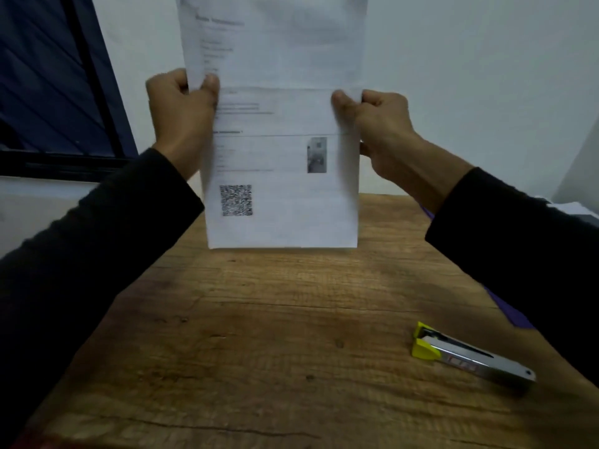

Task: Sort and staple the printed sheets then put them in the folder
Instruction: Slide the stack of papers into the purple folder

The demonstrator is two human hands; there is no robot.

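On the brown wooden table (275, 335) I see the white printed sheets (282, 163) standing upright at 12 o'clock, left hand (181, 111) and right hand (376, 124) pinching their side edges, yellow-and-silver metal stapler (470, 356) at 4 o'clock.

Printed sheets (282, 163) held upright above the far middle of the bench (259, 335), left hand (181, 111) and right hand (376, 124) at either edge; stapler (470, 356) lying near right; folder (505, 306) partly hidden beyond.
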